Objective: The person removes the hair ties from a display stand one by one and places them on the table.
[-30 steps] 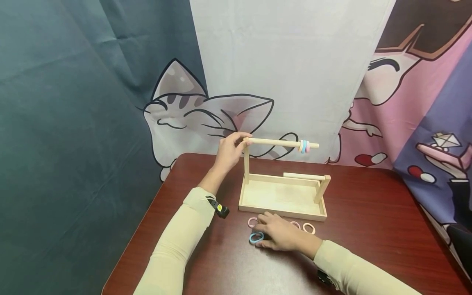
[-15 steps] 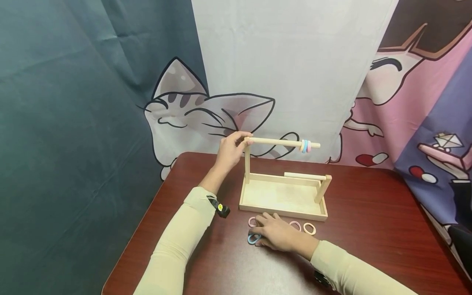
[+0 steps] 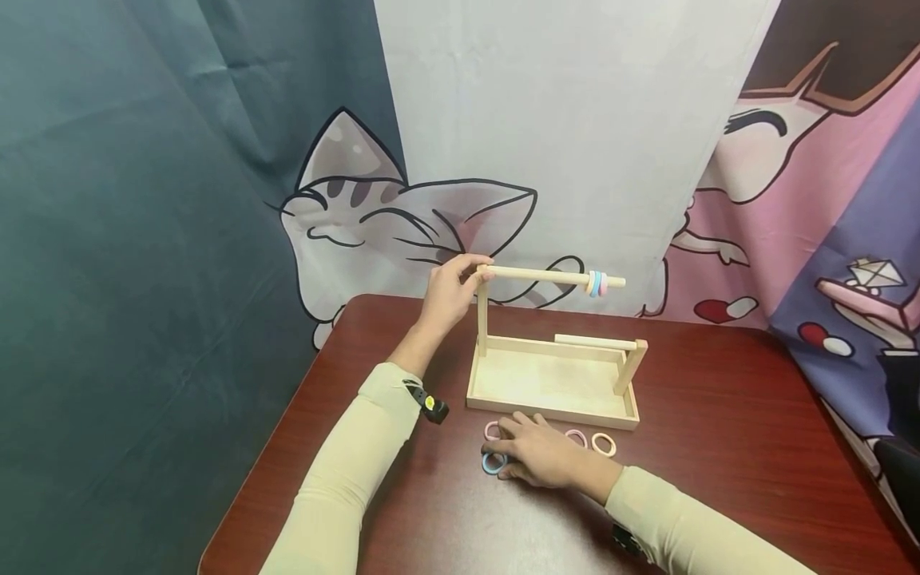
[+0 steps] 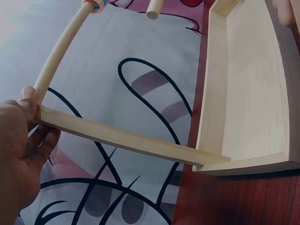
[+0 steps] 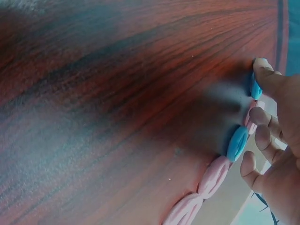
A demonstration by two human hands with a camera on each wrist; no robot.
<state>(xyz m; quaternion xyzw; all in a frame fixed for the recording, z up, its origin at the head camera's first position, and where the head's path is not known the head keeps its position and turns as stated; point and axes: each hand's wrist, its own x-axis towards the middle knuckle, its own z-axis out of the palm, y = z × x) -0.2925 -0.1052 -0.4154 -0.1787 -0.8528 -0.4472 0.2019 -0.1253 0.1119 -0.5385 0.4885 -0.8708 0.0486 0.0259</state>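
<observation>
My left hand [image 3: 449, 291] holds the top of the left wooden post [image 3: 482, 319], where a long rod [image 3: 535, 275] runs off to the right. Several thin pastel rings [image 3: 595, 284] hang near the rod's free end. Low on the table, my right hand [image 3: 535, 451] pinches a blue ring [image 5: 256, 88] between thumb and index finger, its other fingers spread. A pink ring [image 3: 489, 426] lies just beyond that index finger. In the right wrist view, another blue ring [image 5: 237, 144] and a pink ring [image 5: 214, 177] lie in a row beneath the hand.
The posts rise from a shallow wooden tray [image 3: 549, 414]. A shorter rod [image 3: 592, 343] reaches left from the right post [image 3: 630, 369]. To the right of my right hand lie a pink ring [image 3: 577, 434] and a peach ring [image 3: 594, 444]. A printed curtain [image 3: 575, 120] hangs behind the table.
The blue ring at my right fingertips has shifted slightly left along the table, and the right forearm has edged left. My left hand stays on the post.
</observation>
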